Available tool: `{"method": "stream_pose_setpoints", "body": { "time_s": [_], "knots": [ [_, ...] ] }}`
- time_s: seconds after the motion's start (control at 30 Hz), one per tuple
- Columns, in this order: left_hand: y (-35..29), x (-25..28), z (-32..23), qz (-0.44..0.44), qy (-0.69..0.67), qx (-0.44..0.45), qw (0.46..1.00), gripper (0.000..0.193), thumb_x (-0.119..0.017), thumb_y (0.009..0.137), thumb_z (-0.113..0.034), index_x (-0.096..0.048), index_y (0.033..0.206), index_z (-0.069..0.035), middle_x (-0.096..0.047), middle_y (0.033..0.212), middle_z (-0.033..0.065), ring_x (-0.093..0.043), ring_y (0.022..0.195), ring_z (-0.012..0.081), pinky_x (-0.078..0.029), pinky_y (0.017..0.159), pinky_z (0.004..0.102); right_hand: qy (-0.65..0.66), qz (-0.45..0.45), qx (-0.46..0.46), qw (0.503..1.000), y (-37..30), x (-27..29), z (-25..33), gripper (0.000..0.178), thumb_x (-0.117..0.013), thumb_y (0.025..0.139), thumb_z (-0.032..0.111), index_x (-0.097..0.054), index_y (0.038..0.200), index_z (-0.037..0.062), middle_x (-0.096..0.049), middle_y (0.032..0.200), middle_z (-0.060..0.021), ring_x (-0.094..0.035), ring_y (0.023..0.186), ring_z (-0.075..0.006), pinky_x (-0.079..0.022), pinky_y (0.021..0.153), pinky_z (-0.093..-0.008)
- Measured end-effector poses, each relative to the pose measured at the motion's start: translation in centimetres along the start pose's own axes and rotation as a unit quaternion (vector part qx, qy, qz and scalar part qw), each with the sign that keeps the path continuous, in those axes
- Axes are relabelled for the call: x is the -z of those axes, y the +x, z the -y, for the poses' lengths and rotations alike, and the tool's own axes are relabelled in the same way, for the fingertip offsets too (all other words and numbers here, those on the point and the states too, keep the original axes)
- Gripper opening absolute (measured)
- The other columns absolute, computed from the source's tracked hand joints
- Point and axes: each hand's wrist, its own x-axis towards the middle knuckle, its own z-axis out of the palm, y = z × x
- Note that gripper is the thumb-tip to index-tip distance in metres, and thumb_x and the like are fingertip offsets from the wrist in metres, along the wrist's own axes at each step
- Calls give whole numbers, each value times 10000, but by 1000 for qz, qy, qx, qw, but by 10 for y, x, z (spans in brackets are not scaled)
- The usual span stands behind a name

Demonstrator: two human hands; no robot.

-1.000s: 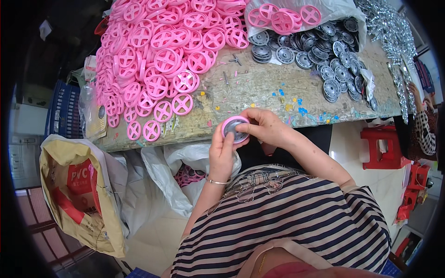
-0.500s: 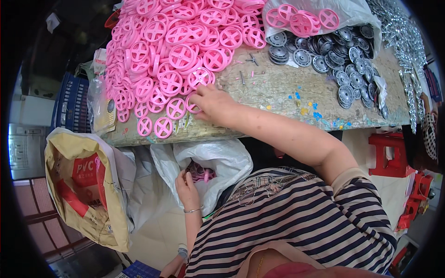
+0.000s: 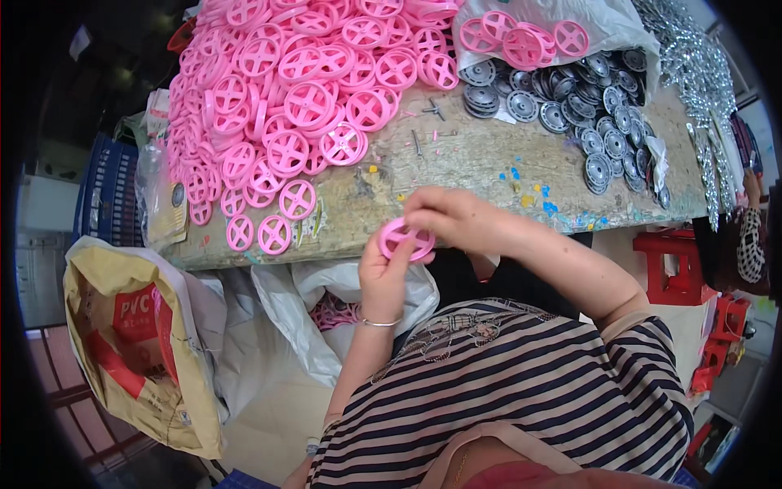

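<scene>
Both hands meet in front of my chest, just off the worktable's near edge, on one pink plastic wheel with a cross of spokes. My left hand grips its lower left rim, the thumb lying over the spokes. From the upper right, the closed fingers of my right hand pinch the same wheel. Whether a smaller piece sits between the fingertips, I cannot tell. Beyond the hands, at the left of the table, rises a big heap of pink wheels. Below my left hand, a white sack holds more pink pieces.
Grey discs spill from a white bag at the table's right. Small pins and coloured scraps dot the worn wooden table. Silver tinsel hangs far right. A paper sack stands left, a red stool right.
My right hand has drawn back from the heap's near edge toward me with a pink wheel. My left hand has risen out of the white sack and now holds that wheel too.
</scene>
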Motion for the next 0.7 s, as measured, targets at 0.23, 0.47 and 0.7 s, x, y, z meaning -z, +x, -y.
{"method": "stream_pose_setpoints", "body": {
  "time_s": [0.23, 0.47, 0.7],
  "knots": [
    [0, -17, 6, 92, -32, 156, 983, 242, -490, 968, -107, -500, 1175, 20, -612, 1079, 148, -648, 920, 204, -586, 741, 319, -369, -371, 28, 852, 43, 122, -90, 389, -630, 861, 291, -584, 1117, 1, -596, 988, -182, -574, 932, -331, -459, 809, -399],
    [-1, -12, 8, 95, -128, 189, 969, 372, -374, 1006, -179, -404, 1303, 44, -565, 1189, 201, -612, 1050, 334, -551, 861, 387, -365, -306, -128, 870, 44, 143, -98, 556, -726, 763, 388, -563, 1116, -9, -618, 961, -198, -599, 904, -330, -466, 790, -392],
    [2, -13, 8, 94, -87, 190, 973, 372, -378, 1008, -173, -395, 1320, 29, -555, 1215, 200, -596, 1086, 334, -542, 880, 394, -240, -313, -68, 916, 15, 143, -71, 323, -687, 835, 254, -630, 1045, 15, -646, 857, -96, -593, 792, -158, -470, 705, -294]
  ]
}}
